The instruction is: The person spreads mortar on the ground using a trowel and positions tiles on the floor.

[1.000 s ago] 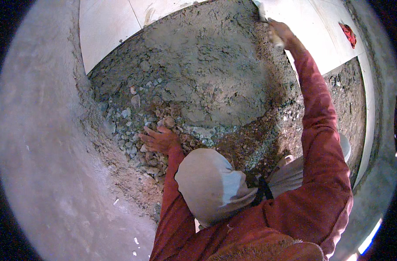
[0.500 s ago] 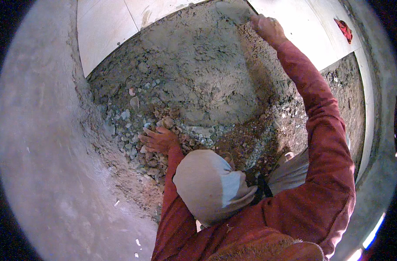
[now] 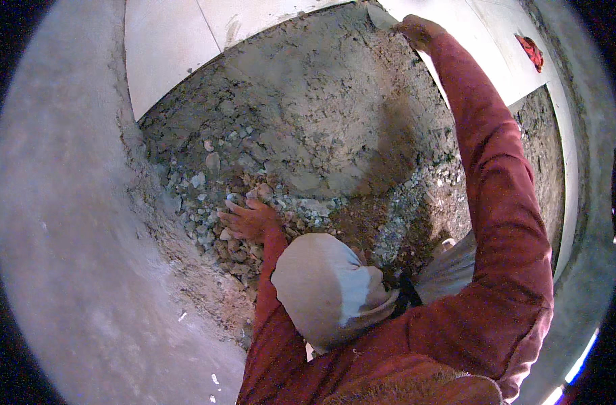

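My right hand [image 3: 418, 31] reaches far forward, closed round the handle of a trowel. The grey trowel blade [image 3: 381, 17] shows to the left of the hand, at the corner where the wet mortar [image 3: 308, 81] meets the light floor tiles [image 3: 450, 20]; the handle is hidden in my fist. My left hand [image 3: 252, 221] leans with spread fingers on a heap of broken stones [image 3: 235, 253] beside my knee, holding nothing. The mortar bed is spread between the tiles and the stones, smooth in places and rough in others.
A grey wall [image 3: 65, 202] curves along the left. Loose gravel [image 3: 396, 229] lies by my bent knee [image 3: 308, 283]. A red cloth [image 3: 529, 52] lies on the tiles at the far right. Bare rough ground [image 3: 541, 148] borders the tiles on the right.
My right hand has shifted slightly, and the trowel blade has moved right and now shows narrower, more tilted. My left hand stays on the stones.
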A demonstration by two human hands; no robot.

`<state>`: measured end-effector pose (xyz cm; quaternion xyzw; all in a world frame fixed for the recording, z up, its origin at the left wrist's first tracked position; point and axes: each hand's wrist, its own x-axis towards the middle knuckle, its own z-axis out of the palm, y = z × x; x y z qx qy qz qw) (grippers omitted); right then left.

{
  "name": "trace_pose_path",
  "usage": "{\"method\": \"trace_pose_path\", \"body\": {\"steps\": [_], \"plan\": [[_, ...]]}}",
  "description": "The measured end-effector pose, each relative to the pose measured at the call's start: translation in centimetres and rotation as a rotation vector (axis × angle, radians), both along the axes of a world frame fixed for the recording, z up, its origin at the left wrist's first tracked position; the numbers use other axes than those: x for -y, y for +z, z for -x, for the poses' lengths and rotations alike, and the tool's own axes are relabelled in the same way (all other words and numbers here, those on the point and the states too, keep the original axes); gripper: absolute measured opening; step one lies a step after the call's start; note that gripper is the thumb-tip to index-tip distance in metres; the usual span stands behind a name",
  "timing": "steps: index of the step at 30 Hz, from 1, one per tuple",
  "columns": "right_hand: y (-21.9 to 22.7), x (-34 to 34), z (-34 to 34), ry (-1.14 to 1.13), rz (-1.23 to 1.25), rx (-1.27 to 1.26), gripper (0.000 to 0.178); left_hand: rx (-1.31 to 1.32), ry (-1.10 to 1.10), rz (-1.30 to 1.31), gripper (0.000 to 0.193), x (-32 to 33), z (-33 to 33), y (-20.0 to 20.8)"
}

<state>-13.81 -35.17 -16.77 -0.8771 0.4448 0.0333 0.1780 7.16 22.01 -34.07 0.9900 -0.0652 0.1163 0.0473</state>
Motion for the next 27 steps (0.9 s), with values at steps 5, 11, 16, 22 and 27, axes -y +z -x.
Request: {"method": "trace_pose_path", "body": {"steps": [5,11,16,22,27], "plan": [[2.2,2.3,1.1,-0.190,-0.664,0.444,0.031,0.037,-0.003,-0.011,0.058,-0.1,0.0,0.4],[-2.7,-0.7,-1.2,-0.231,-0.573,0.431,0.052,0.011,0.020,0.012,0.059,0.5,0.3,1.6],[-4.2,-3.1,-6.0,0.132,-0.232,0.095,0.046,-0.020,0.023,-0.023,0.060,0.6,0.2,1.8],[-4.0,-5.2,-14.6,0.642,0.144,0.262,0.041,-0.036,0.006,0.006,0.061,0.5,0.2,1.9],[-6.5,-14.2,-21.9,0.189,-0.868,0.391,0.044,-0.030,-0.005,0.002,0.064,0.3,0.2,1.7]]}}
